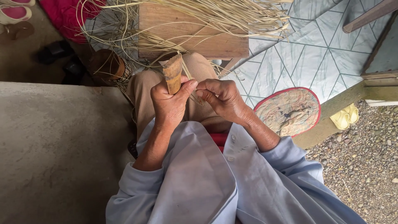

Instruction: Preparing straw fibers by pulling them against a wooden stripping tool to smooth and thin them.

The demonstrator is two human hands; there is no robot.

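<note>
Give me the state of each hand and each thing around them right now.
Left hand: closed around the brown tool.
Brown tool: upright, gripped.
Right hand: fingers pinching a thin straw strip.
Straw strips: loose, spread over the wooden stool.
Wooden stool: standing, partly covered.
Round mat: flat on floor.

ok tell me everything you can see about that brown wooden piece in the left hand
The brown wooden piece is a short, tapered block, wider at its flat top and narrowing toward the grip. Its surface looks worn and mottled, like old wood or bamboo. It stands nearly upright, tilted slightly right, above the knee. The left hand wraps its lower end, thumb pressed on its side. Pale straw strips run past its top; the right hand pinches a strip just beside it.
</note>
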